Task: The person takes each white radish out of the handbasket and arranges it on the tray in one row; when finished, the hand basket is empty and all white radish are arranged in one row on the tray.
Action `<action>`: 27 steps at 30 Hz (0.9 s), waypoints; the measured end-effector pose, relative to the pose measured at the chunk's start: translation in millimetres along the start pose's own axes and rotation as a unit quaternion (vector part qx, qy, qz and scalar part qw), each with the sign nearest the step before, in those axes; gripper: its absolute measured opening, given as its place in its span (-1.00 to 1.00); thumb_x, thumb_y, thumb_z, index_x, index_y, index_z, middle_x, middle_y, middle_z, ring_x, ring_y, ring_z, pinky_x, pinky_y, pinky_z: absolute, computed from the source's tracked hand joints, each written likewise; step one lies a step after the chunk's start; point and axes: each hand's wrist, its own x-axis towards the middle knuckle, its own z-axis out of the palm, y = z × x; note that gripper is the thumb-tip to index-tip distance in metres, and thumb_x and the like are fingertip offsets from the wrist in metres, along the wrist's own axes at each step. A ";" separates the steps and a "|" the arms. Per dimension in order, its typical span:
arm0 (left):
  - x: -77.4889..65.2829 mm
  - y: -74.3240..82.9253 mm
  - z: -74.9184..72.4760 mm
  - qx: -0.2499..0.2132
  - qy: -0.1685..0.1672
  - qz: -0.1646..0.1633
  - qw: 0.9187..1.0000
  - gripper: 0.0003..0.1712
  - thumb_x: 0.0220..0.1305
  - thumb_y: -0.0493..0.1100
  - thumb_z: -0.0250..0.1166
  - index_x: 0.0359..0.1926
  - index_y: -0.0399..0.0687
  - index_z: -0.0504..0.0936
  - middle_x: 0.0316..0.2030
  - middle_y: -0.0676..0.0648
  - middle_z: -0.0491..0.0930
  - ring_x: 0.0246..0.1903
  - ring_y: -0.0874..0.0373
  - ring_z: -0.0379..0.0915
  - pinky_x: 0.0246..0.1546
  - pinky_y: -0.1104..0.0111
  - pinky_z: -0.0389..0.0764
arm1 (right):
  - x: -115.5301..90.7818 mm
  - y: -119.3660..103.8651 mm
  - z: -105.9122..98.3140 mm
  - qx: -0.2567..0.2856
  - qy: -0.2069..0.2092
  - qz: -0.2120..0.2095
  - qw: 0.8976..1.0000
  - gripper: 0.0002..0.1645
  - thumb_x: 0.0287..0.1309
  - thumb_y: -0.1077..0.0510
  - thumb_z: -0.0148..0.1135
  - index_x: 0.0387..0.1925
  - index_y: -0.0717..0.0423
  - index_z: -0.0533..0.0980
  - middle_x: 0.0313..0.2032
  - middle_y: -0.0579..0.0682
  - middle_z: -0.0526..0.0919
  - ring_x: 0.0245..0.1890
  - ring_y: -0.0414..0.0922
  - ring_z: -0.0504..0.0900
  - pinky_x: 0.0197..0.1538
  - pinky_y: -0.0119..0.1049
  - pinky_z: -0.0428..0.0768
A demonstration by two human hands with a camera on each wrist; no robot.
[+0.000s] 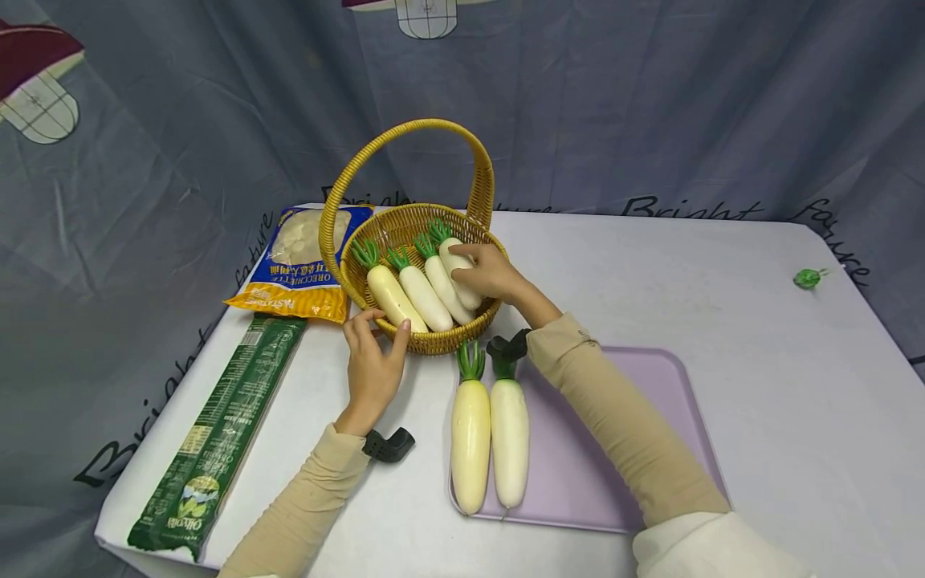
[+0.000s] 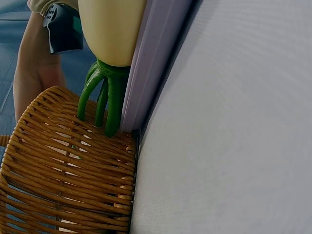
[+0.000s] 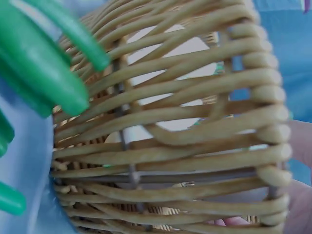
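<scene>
The wicker basket (image 1: 437, 341) holds several white radishes with green tops. My right hand (image 1: 491, 273) reaches over its right rim, thumb and fingers around the rightmost radish (image 1: 470, 295), which lies against the others. My left hand (image 1: 376, 365) is at the basket's front left rim, thumb and fingers spread and touching it. In the left wrist view, the basket's woven side (image 2: 68, 180) shows beside a radish's green leaves (image 2: 109, 97). The right wrist view is mostly filled by the basket weave (image 3: 185, 117).
Two white radishes, a yellowish one (image 1: 471, 449) and a paler one (image 1: 510, 449), lie on the purple tray (image 1: 578, 482). A blue and orange pasta bag (image 1: 296, 265) and a long green packet (image 1: 224, 433) lie at left. A small green object (image 1: 807, 278) is far right.
</scene>
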 end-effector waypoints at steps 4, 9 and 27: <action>0.5 0.2 0.4 0.001 0.001 0.000 1.000 -0.48 0.21 0.23 0.06 -0.02 0.00 0.21 -0.03 -0.19 0.15 -0.11 -0.03 0.38 -0.29 0.17 0.44 | 0.0 0.6 -4.4 0.065 -0.026 0.026 0.997 -0.40 0.13 0.13 0.03 0.26 -0.04 0.25 0.08 0.19 0.41 -0.19 -0.04 0.53 -0.29 -0.30 0.55; 0.7 0.2 0.6 0.000 0.000 -0.001 1.000 -0.48 0.20 0.23 0.06 -0.02 0.00 0.22 -0.04 -0.17 0.15 -0.11 -0.03 0.38 -0.30 0.18 0.44 | 2.7 3.0 -8.7 0.177 -0.050 0.057 0.981 -0.38 0.13 0.15 0.05 0.26 -0.04 0.24 0.21 0.13 0.31 0.00 -0.07 0.48 -0.14 -0.25 0.55; 0.8 -1.5 1.2 0.001 0.005 0.005 1.000 -0.49 0.21 0.22 0.06 -0.02 -0.01 0.22 -0.03 -0.21 0.16 -0.11 -0.04 0.38 -0.30 0.16 0.46 | -5.9 13.0 -16.4 0.384 -0.081 0.057 0.918 -0.42 0.26 0.16 -0.09 0.31 -0.10 0.14 0.32 0.00 0.14 0.27 -0.01 0.25 0.20 -0.10 0.33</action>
